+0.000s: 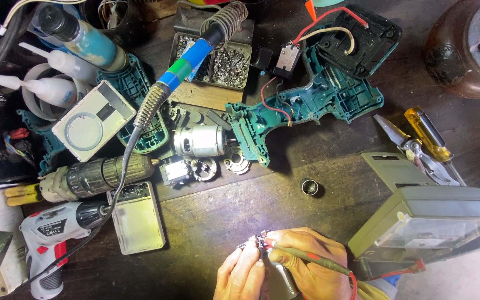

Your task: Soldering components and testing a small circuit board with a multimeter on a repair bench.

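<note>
Hands low centre at the near edge of the table [223,222]. Left hand [241,275] pinches a small metal-and-dark part [258,240], probably a switch or contact block, fingers [249,256] clenched round its left side. Right hand [306,261] grips a red-tipped meter probe [312,259] pen-style, tip touching the top of the part. Red lead [353,279] runs off toward the grey-green meter [429,219] just to the right.

Handling, my read: the part is light, rigid, tiny, with exposed terminals. Likely easy to bend or short, and slick under bare fingertips. Best held by the plastic body sides, clear of the metal contacts, as the left hand seems to do. Exact contact point is washed out by glare, so can't tell which terminal is touched. Probe is light and stiff; hold near the tip for control, and the lead will drag a bit.

Around: opened teal drill housing [306,105] well above, bare motor [201,140] beside it, small metal ring [310,187] between housing and hands. Soldering iron [195,55] with blue handle rests across a tray of metal bits [226,61]. White cordless screwdriver [51,230] far left, yellow-handled screwdriver [426,133] and pliers [412,147] upper right.
</note>
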